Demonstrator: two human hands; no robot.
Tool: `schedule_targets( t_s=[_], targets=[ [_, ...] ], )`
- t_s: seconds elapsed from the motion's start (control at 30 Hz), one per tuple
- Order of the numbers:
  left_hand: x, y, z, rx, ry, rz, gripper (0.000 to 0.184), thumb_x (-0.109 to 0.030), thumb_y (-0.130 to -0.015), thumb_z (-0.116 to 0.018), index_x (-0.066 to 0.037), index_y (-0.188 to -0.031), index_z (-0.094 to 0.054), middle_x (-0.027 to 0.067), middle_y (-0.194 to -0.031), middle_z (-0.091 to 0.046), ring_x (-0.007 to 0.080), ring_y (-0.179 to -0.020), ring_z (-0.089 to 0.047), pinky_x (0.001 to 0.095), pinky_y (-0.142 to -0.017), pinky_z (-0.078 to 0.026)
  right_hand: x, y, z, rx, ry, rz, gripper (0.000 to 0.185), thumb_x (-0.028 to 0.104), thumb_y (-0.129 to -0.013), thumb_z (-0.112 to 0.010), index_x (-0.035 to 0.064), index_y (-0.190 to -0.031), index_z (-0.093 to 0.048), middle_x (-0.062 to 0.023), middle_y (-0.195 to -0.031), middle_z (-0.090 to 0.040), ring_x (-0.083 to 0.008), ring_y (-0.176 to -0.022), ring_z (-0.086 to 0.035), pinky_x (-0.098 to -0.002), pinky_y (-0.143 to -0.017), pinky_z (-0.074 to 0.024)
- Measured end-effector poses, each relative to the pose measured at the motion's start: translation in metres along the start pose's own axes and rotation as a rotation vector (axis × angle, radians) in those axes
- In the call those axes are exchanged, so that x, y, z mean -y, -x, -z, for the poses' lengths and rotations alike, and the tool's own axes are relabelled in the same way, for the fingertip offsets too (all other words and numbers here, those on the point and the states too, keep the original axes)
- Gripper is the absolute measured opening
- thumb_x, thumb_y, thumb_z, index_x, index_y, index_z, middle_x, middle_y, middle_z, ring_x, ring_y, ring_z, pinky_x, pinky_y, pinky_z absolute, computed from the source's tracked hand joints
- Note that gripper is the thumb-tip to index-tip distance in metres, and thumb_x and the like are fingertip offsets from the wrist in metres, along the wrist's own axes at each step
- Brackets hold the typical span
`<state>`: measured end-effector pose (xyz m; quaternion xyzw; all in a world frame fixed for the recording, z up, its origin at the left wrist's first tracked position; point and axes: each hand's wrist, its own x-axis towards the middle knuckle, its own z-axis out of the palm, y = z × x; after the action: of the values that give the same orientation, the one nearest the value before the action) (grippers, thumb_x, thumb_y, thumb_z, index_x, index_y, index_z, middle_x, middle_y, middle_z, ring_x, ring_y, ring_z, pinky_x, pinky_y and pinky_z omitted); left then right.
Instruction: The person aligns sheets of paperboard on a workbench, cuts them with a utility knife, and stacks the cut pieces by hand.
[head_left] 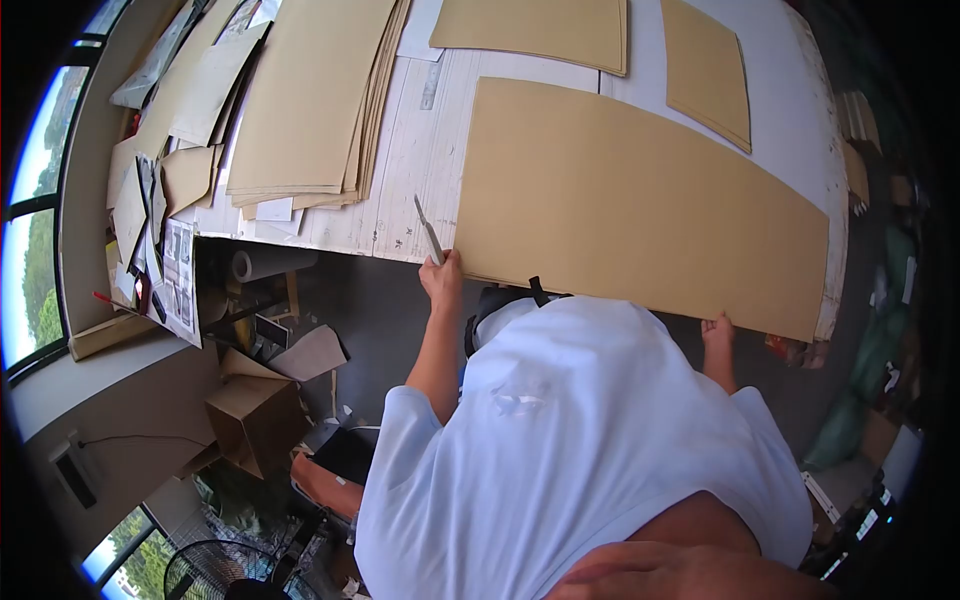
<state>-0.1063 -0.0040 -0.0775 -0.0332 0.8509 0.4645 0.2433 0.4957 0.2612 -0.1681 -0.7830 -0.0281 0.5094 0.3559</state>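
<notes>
My left hand (441, 274) is closed around a slim grey craft knife (430, 232), its blade pointing up and away from me. That hand also rests at the near left corner of a large brown cardboard sheet (640, 205). The sheet lies flat on the table in front of me, its near edge close to my body. At the right part of this edge, my right hand (717, 328) pinches the cardboard; the thumb side shows, and the fingers beneath are partly hidden.
A stack of large cardboard sheets (310, 90) lies left on the white worktable (410, 180), with cut scraps (130, 215) beyond it. More cardboard pieces (540, 30) lie at the far side. An open box (258, 420) and a fan (225, 575) stand lower left.
</notes>
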Motion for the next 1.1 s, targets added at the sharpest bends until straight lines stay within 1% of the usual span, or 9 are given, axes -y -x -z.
schedule_targets(
  t_s=[0.1,0.23,0.3,0.4,0.47,0.6,0.67,0.93,1.1],
  targets=[
    [0.002,-0.007,0.005,0.019,0.054,0.015,0.019,-0.015,-0.079,-0.072,0.002,-0.086,-0.07,0.001,-0.069,-0.062,0.0093,-0.063,-0.052,0.0272,-0.059,-0.043,-0.005,0.005,-0.001,0.088,-0.008,0.017,0.013,0.031,-0.096,-0.056,0.0197,-0.102,-0.061,0.0029,-0.093,-0.067,-0.0144,-0.087,-0.062,-0.0348,-0.079,-0.0473],
    [0.001,-0.017,0.015,0.023,0.107,0.023,0.016,-0.012,-0.079,-0.072,0.002,-0.087,-0.07,0.0017,-0.073,-0.063,0.0096,-0.067,-0.054,0.0274,-0.062,-0.045,-0.007,0.027,-0.012,0.04,0.049,0.011,0.015,0.032,-0.096,-0.056,0.0182,-0.1,-0.061,0.0028,-0.091,-0.067,-0.0148,-0.086,-0.062,-0.035,-0.08,-0.0468],
    [0.005,-0.024,0.02,0.021,0.111,0.032,0.015,-0.011,-0.08,-0.072,0.002,-0.087,-0.069,0.003,-0.074,-0.065,0.0102,-0.068,-0.056,0.028,-0.064,-0.046,-0.01,0.034,-0.015,0.083,0.035,0.015,0.016,0.033,-0.095,-0.057,0.0178,-0.101,-0.061,0.0025,-0.09,-0.067,-0.0154,-0.087,-0.062,-0.0352,-0.081,-0.0463],
    [0.01,-0.026,0.026,0.006,0.161,0.048,0.014,-0.011,-0.08,-0.073,0.0,-0.088,-0.07,-0.0007,-0.076,-0.063,0.0081,-0.067,-0.053,0.0258,-0.061,-0.043,-0.012,0.047,-0.02,0.072,0.066,0.015,0.016,0.033,-0.095,-0.058,0.0183,-0.101,-0.061,0.0021,-0.09,-0.067,-0.0158,-0.088,-0.062,-0.0354,-0.081,-0.0464],
    [0.014,-0.025,0.029,0.02,0.278,0.096,0.016,-0.011,-0.081,-0.074,0.0,-0.091,-0.069,-0.0006,-0.076,-0.062,0.008,-0.065,-0.053,0.0245,-0.059,-0.044,-0.012,0.043,-0.02,0.062,0.076,0.013,0.016,0.033,-0.095,-0.058,0.0192,-0.101,-0.061,0.0018,-0.091,-0.067,-0.0162,-0.089,-0.062,-0.0356,-0.081,-0.0464],
    [0.025,-0.014,0.03,0.031,0.359,0.169,0.014,-0.009,-0.082,-0.073,-0.001,-0.092,-0.066,0.0003,-0.075,-0.061,0.0085,-0.064,-0.054,0.024,-0.057,-0.046,-0.009,0.042,-0.021,0.018,0.119,0.001,0.014,0.033,-0.096,-0.056,0.0218,-0.102,-0.062,0.0013,-0.094,-0.066,-0.0174,-0.089,-0.062,-0.0362,-0.082,-0.0464],
    [0.028,-0.009,0.027,-0.015,0.473,0.2,0.011,-0.007,-0.083,-0.071,-0.001,-0.09,-0.065,0.0018,-0.076,-0.061,0.0101,-0.063,-0.056,0.0252,-0.056,-0.048,-0.008,0.044,-0.021,0.012,0.116,0.0,0.015,0.033,-0.096,-0.055,0.0219,-0.103,-0.061,0.0011,-0.095,-0.065,-0.0178,-0.089,-0.062,-0.0363,-0.082,-0.0464],
    [0.027,-0.017,0.03,-0.01,0.42,0.155,0.01,-0.005,-0.084,-0.07,0.001,-0.09,-0.064,0.0037,-0.078,-0.061,0.0123,-0.064,-0.057,0.0267,-0.057,-0.05,-0.006,0.046,-0.026,-0.021,0.161,-0.026,0.016,0.032,-0.097,-0.053,0.0214,-0.107,-0.06,-0.0004,-0.099,-0.065,-0.019,-0.093,-0.062,-0.0365,-0.082,-0.0464],
    [0.02,-0.022,0.031,-0.029,0.419,0.125,0.011,-0.005,-0.084,-0.07,0.002,-0.091,-0.064,0.0042,-0.077,-0.062,0.0125,-0.063,-0.057,0.0267,-0.058,-0.051,-0.011,0.047,-0.03,-0.009,0.15,-0.016,0.015,0.034,-0.097,-0.055,0.0215,-0.104,-0.061,-0.0005,-0.095,-0.065,-0.0185,-0.091,-0.062,-0.036,-0.081,-0.0469]
  ],
)
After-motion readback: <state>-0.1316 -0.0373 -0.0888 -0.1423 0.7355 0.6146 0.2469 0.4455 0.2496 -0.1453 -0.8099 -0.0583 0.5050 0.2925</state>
